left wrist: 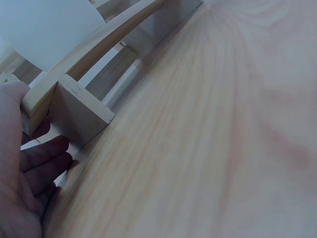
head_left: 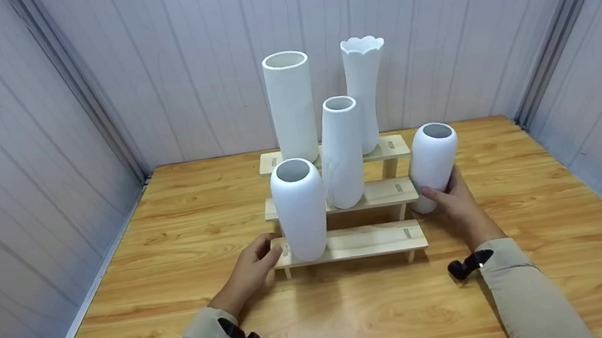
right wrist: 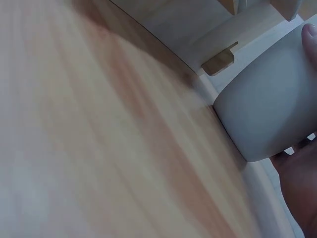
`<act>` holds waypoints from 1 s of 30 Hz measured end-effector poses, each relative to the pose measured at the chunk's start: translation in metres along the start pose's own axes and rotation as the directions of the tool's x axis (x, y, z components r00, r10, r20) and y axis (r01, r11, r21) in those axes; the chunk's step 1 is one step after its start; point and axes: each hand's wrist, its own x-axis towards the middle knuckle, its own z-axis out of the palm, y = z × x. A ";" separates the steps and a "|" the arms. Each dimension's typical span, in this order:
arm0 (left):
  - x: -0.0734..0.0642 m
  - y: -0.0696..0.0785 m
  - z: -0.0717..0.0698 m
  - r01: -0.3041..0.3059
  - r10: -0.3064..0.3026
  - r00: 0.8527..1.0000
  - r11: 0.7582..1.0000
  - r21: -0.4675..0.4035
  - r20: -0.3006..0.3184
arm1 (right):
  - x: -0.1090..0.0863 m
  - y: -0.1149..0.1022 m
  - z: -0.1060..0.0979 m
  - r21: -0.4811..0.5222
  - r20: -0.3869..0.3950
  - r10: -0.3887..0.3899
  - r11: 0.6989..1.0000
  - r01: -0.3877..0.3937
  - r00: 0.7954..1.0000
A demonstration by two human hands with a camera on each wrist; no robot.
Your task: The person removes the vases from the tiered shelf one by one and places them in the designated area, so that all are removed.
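Right grip [head_left: 458,202] curls round 1 white vase [head_left: 433,159]; left grip [head_left: 253,264] pinches the lowest shelf [head_left: 368,240].

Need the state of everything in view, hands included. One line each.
Wooden stand: standing on its legs
Back-left vase: upright, open-topped, on top tier
Scalloped vase: upright, open-topped, on top tier
Middle vase: upright, open-topped, on middle tier
Front vase: upright, open-topped, on front tier
Right vase: upright, open-topped, held beside stand
Left hand: grips front tier's left end
Right hand: grips right vase
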 end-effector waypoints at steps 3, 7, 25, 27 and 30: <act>0.000 0.001 0.000 -0.004 0.004 1.000 1.000 0.007 0.001 | 0.003 0.002 0.001 0.030 -0.009 -0.005 1.000 0.006 1.000; 0.000 0.001 0.000 -0.009 0.009 1.000 1.000 0.005 0.000 | 0.006 0.002 0.001 -0.003 -0.026 0.014 1.000 -0.014 1.000; -0.003 0.002 0.003 0.014 -0.014 1.000 0.999 -0.042 0.001 | 0.009 -0.003 0.003 -0.018 -0.073 0.002 1.000 -0.004 0.997; -0.004 0.003 0.003 0.016 -0.016 1.000 0.999 -0.036 0.005 | 0.008 -0.008 0.004 0.051 -0.075 0.027 0.998 -0.023 0.997; -0.004 0.003 0.003 0.007 -0.007 1.000 1.000 -0.026 0.008 | 0.008 -0.017 0.005 0.095 -0.100 0.002 0.995 0.007 0.995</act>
